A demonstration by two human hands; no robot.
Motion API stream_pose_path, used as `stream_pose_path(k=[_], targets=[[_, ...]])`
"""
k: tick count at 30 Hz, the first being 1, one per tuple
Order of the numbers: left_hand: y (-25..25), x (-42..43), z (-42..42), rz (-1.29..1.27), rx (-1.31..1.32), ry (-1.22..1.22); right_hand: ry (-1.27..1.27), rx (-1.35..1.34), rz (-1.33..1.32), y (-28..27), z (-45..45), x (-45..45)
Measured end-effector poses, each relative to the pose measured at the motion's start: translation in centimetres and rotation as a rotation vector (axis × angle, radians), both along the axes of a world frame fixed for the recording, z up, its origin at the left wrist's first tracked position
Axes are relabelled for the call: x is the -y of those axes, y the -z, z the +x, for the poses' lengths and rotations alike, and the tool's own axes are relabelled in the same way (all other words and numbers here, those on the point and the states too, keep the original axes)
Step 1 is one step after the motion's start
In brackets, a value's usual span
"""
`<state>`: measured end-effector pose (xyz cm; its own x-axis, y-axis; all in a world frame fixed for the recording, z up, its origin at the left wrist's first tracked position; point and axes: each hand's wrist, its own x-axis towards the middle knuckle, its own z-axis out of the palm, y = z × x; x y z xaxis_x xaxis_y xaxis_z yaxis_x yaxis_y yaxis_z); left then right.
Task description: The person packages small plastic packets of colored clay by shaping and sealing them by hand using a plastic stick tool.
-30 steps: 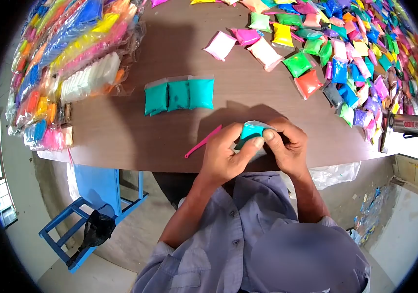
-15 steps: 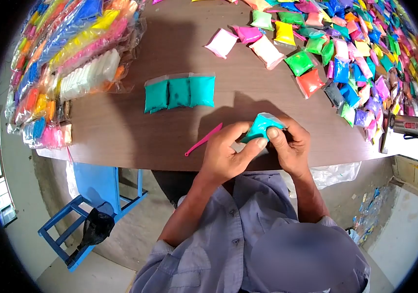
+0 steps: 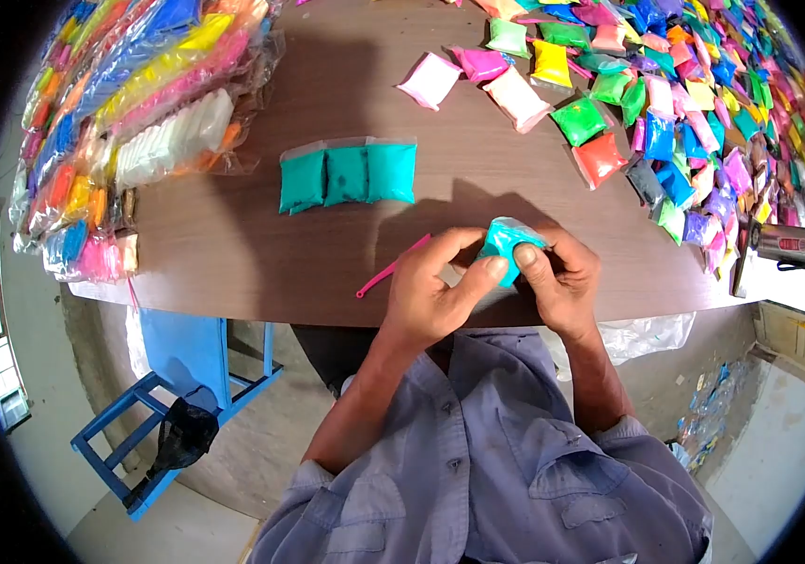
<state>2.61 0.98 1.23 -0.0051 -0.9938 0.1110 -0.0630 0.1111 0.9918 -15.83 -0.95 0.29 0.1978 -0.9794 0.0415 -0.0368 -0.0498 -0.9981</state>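
Between both hands I hold a small teal packet [image 3: 506, 241] with a clear plastic edge, just above the table's front part. My left hand [image 3: 435, 287] grips its left side, thumb pressed on the front. On the other side, my right hand [image 3: 560, 282] pinches it with the thumb on its face and curled fingers behind. A pink plastic stick [image 3: 391, 271] with a small ring at its end lies beside my left hand, partly covered by it. Farther back, three teal packets [image 3: 347, 176] lie side by side in a row.
Long clear bags of coloured packets [image 3: 172, 141] are piled at the table's left. A large heap of small coloured packets [image 3: 665, 132] covers the right side. A metal flask [image 3: 786, 244] is at the right edge. Below left stands a blue chair [image 3: 181, 357] with a black bag [image 3: 186, 432].
The teal packet is squeezed narrower and folded more upright between my hands. My left thumb has shifted slightly up and left. The things on the table stay as they were.
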Motion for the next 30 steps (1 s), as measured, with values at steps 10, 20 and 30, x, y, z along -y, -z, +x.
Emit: stream_pose_path(k=[10,20,30], targets=[[-0.1,-0.2,0.5,0.093,0.017,0.019,0.023,0.088,-0.010,0.4,0.2,0.1],[0.2,-0.2,0.5,0.086,-0.010,-0.003,-0.038,-0.046,-0.097,-0.5,0.7,0.3],[0.4,0.1,0.3,0.049,0.000,0.007,-0.055,-0.108,-0.147,-0.3,0.5,0.5]])
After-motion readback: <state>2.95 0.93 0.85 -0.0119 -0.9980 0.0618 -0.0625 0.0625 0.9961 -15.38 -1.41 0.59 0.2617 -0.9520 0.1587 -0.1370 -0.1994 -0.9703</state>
